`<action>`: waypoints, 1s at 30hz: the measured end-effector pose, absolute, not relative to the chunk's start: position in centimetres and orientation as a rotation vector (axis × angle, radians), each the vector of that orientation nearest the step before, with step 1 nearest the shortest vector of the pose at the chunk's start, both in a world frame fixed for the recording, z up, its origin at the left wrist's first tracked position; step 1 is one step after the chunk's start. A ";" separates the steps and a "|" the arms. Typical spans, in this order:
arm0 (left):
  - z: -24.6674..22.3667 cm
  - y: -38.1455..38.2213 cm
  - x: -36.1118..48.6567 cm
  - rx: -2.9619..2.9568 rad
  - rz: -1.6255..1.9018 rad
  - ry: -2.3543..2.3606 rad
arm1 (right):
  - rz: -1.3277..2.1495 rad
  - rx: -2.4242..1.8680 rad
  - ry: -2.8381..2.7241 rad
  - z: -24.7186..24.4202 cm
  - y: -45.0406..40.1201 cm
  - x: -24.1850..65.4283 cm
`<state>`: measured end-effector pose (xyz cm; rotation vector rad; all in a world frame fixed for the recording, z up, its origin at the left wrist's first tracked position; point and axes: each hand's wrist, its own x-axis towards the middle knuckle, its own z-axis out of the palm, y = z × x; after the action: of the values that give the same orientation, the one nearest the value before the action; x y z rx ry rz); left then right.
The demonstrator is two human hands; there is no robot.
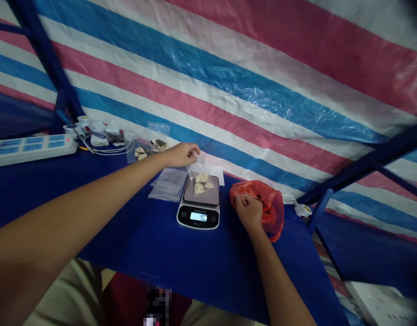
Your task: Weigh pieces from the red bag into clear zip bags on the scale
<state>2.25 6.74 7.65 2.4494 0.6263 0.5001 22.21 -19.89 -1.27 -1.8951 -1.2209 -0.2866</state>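
A white digital kitchen scale (198, 216) sits on the blue table, its lit display reading about 96, the decimal point hard to make out. On its dark plate rests a clear zip bag (202, 180) with several pale dried slices inside. My left hand (184, 155) pinches the top of that bag, just behind the plate. To the right, my right hand (249, 209) is closed at the near left side of an open red plastic bag (272, 213). Dark pieces show within the red bag. Whatever lies between my right fingers is hidden.
Flat clear bags (167, 183) lie left of the scale. Filled bags of slices (159, 144) stand behind my left forearm. A white power strip (35, 149) and tangled cables (103, 136) occupy the left back. Striped sheeting (208, 90) hangs behind the blue table (181, 258).
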 end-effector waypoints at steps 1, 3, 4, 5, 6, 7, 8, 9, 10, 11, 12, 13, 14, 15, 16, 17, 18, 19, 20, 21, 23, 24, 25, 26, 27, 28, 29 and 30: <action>9.0 7.6 1.9 2.515 0.502 0.647 | -0.284 -1.898 -1.219 -1.3 -19.9 22.2; 11.7 9.6 1.0 2.629 0.476 0.685 | -0.274 -1.902 -1.217 -1.4 -19.9 22.3; 12.7 10.8 0.5 2.659 0.471 0.697 | -0.269 -1.905 -1.216 -1.4 -19.9 22.3; 13.4 12.1 -0.1 2.690 0.465 0.702 | -0.264 -1.907 -1.214 -1.5 -19.9 22.3; 13.8 13.3 -0.6 2.727 0.467 0.707 | -0.260 -1.909 -1.214 -1.5 -19.8 22.3; 13.7 14.5 -1.1 2.776 0.476 0.710 | -0.259 -1.910 -1.213 -1.5 -19.8 22.3; 13.4 15.6 -1.7 2.818 0.492 0.731 | -0.260 -1.911 -1.212 -1.5 -19.8 22.3; 12.9 16.6 -2.3 2.845 0.518 0.763 | -0.264 -1.911 -1.211 -1.5 -19.8 22.3; 12.2 17.4 -2.8 2.857 0.553 0.799 | -0.267 -1.912 -1.209 -1.5 -19.8 22.3; 11.5 17.9 -3.3 2.851 0.625 0.856 | -0.271 -1.912 -1.208 -1.4 -19.9 22.3; 10.8 18.1 -3.8 2.836 0.736 0.920 | -0.275 -1.914 -1.206 -1.4 -19.9 22.3; 10.3 18.1 -4.2 2.816 0.866 0.986 | -0.279 -1.917 -1.205 -1.4 -19.9 22.3; 9.9 17.7 -4.5 2.798 0.985 1.047 | -0.282 -1.919 -1.204 -1.3 -19.9 22.3; 9.6 17.1 -4.8 2.790 1.073 1.091 | -0.284 -1.919 -1.206 -1.3 -19.9 22.3; 9.3 16.2 -5.1 2.799 1.121 1.112 | -0.284 -1.919 -1.210 -1.3 -19.9 22.3; 9.2 15.2 -5.3 2.831 1.107 1.099 | -0.282 -1.918 -1.215 -1.3 -19.9 22.3; 9.0 14.0 -5.6 2.874 1.035 1.052 | -0.279 -1.917 -1.220 -1.3 -20.0 22.2; 8.7 12.7 -5.9 2.908 0.941 0.979 | -0.277 -1.914 -1.225 -1.3 -20.0 22.2; 8.3 11.4 -6.3 2.928 0.816 0.884 | -0.278 -1.912 -1.230 -1.3 -20.0 22.2; 7.9 10.2 -6.8 2.923 0.676 0.777 | -0.280 -1.908 -1.231 -1.3 -20.0 22.2; 6.8 7.9 -7.8 2.878 0.400 0.600 | -0.288 -1.901 -1.229 -1.3 -20.0 22.2; 6.2 7.0 -8.2 2.856 0.312 0.562 | -0.292 -1.899 -1.228 -1.4 -20.0 22.2; 5.6 6.1 -8.6 2.844 0.252 0.553 | -0.295 -1.897 -1.227 -1.4 -20.0 22.2; 5.1 5.5 -8.8 2.842 0.219 0.567 | -0.298 -1.896 -1.225 -1.4 -20.0 22.2; 4.7 4.9 -8.8 2.838 0.198 0.586 | -0.300 -1.894 -1.226 -1.4 -20.0 22.1; 4.3 4.4 -8.8 2.831 0.178 0.595 | -0.302 -1.890 -1.229 -1.3 -20.0 22.1; 4.0 4.1 -8.6 2.821 0.156 0.592 | -0.305 -1.885 -1.231 -1.3 -20.0 22.0; 3.8 3.8 -8.4 2.810 0.141 0.583 | -0.308 -1.879 -1.233 -1.2 -20.0 21.9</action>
<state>-8.37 3.78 3.80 2.8095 0.5834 0.1406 21.95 -20.03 -1.21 -1.8795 -1.2330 -0.3078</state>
